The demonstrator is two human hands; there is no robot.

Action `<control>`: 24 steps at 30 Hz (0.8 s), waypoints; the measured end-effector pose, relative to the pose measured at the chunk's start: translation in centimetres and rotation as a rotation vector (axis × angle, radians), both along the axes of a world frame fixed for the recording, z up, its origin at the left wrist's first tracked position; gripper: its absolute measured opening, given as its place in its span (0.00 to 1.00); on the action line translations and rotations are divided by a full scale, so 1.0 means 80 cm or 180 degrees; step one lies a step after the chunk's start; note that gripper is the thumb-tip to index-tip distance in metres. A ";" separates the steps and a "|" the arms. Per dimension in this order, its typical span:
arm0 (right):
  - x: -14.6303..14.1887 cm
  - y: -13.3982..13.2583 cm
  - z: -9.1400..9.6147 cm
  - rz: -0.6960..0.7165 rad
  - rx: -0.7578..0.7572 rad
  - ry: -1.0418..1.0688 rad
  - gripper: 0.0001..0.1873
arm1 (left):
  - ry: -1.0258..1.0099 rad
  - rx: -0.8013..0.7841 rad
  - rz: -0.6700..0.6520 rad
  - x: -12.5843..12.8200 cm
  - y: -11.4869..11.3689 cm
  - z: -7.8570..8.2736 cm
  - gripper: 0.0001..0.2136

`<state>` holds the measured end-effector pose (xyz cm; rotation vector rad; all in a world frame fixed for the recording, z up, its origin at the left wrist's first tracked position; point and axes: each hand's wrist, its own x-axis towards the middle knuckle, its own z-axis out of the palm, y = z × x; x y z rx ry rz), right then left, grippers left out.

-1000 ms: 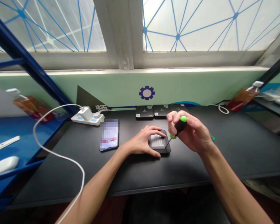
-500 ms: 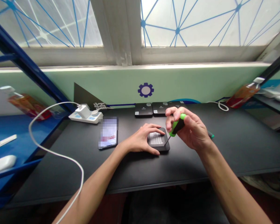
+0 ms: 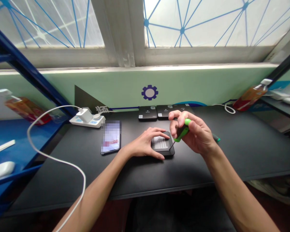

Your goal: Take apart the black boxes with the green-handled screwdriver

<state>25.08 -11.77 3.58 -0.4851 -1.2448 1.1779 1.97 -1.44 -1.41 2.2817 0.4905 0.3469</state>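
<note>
Black device (image 3: 163, 146) flat on blk desk (image 3: 140, 181), approx. centre, right in front of person; pale printed label on upper face, text too small to read from where I stand.

L hand (image 3: 147, 143): spread over device's L part, fingers across top twd far side, thumb along near edge; device held betw. thumb & fingers, resting on desk.

R hand (image 3: 197, 132): closed round handle of screwdriver (image 3: 179, 137), green/blk grip. Tool tilted, thin shaft running down & to L, tip at device's R part, by label's near R corner. Can't tell if tip sits in a screw.

Surroundings: 3 flat blk units (image 3: 148, 113) in row at back of desk, R-most partly behind R hand. Phone (image 3: 110, 138) face up, L of L hand, near forearm; screen pixelated. White power strip (image 3: 93, 122) farther back on L, w/ white charger (image 3: 85, 115) plugged in; white cable (image 3: 81, 170) loops fwd from charger & passes over L forearm. Green-tipped item (image 3: 217, 138) just beyond R wrist, mostly hidden, can't ID. Bottle (image 3: 250, 96), white cap, reddish-orange, back R, leaning.
</note>
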 end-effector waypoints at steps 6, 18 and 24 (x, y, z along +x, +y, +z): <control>-0.005 0.002 -0.001 -0.0228 0.0137 0.0246 0.16 | 0.0022 -0.0073 -0.0069 -0.002 0.001 0.007 0.32; -0.002 -0.001 0.001 -0.0097 0.0034 -0.0034 0.11 | -0.0318 -0.0279 0.0101 -0.002 -0.001 -0.001 0.59; -0.014 0.002 0.007 -0.0166 0.0042 0.0113 0.13 | -0.0189 -0.0298 0.0192 -0.002 0.002 -0.006 0.60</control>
